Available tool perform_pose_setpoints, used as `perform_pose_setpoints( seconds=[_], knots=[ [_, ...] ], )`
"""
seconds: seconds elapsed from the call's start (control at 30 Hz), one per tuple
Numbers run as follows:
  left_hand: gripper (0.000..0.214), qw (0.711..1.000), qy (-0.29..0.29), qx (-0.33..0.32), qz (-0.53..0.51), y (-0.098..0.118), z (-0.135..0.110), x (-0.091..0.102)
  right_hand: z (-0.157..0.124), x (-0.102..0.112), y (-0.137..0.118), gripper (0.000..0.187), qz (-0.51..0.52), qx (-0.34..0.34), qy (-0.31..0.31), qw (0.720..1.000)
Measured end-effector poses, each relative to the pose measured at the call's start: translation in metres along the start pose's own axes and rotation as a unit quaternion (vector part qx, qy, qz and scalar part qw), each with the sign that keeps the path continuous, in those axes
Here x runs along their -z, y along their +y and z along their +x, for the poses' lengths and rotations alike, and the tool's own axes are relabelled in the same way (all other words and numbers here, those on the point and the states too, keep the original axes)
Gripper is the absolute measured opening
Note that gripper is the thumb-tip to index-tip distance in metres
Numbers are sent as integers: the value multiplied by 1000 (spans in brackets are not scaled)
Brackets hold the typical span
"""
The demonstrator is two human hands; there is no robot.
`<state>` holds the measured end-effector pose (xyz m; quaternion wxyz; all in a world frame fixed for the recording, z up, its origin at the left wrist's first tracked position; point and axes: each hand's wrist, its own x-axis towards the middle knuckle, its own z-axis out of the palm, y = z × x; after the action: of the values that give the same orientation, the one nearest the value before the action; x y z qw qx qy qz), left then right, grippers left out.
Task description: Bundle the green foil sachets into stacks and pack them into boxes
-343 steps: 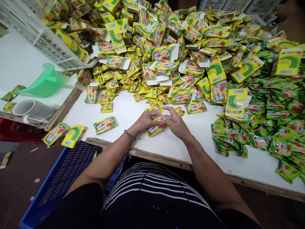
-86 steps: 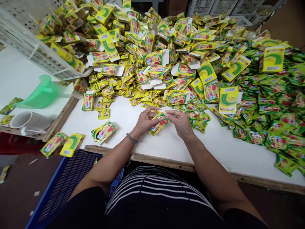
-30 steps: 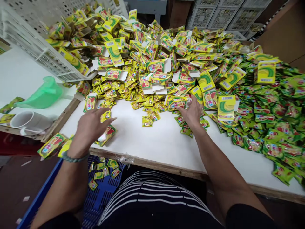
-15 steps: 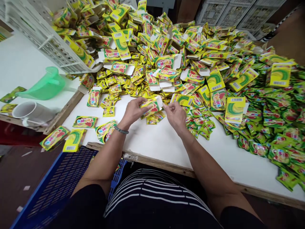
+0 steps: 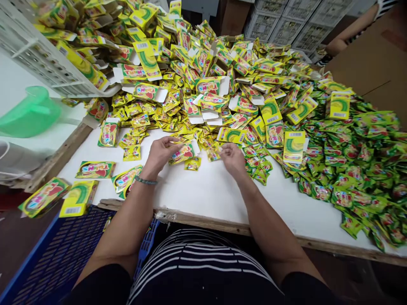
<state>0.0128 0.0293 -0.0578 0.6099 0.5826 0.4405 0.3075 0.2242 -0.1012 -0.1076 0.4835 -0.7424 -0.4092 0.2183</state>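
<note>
My left hand point(image 5: 163, 154) is closed around a small yellow and green candy box point(image 5: 182, 153). White flaps stick out from the box's right end, facing my other hand. My right hand point(image 5: 233, 159) is pinched at the edge of a small yellow candy packet point(image 5: 213, 153), a short gap away from the box. Another yellow packet point(image 5: 192, 164) lies on the white table just below the box. Close to my right wrist sit several green candy packets point(image 5: 258, 163). More candy boxes point(image 5: 95, 169) lie to the left of my left hand.
A large heap of boxes point(image 5: 210, 87) and yellow packets spreads behind my hands, with green packets point(image 5: 352, 169) at right. A white crate point(image 5: 63, 70), green scoop point(image 5: 30, 112) and white mug point(image 5: 19, 159) stand left. Below is a blue basket point(image 5: 54, 250). Another person's arm point(image 5: 352, 29) shows far right.
My right hand has drawn away from the box's open end and is now at a yellow packet. My left hand keeps the box, now lower and tilted. The view has shifted.
</note>
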Motion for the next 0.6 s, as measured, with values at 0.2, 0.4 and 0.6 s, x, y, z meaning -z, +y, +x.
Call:
perform_pose_setpoints(
  seconds=[0.2, 0.4, 0.6],
  knots=[
    [54, 994, -101, 25, -34, -5, -10, -20, 1, 43, -9, 23, 80, -13, -40, 996],
    [48, 985, -155, 29, -63, -6, -18, -38, -11, 41, -31, 19, -72, 172, -36, 982],
    [47, 980, -159, 58, -100, -6, -17, -47, -18, 46, -27, 28, -150, 246, 1, 958]
  ],
)
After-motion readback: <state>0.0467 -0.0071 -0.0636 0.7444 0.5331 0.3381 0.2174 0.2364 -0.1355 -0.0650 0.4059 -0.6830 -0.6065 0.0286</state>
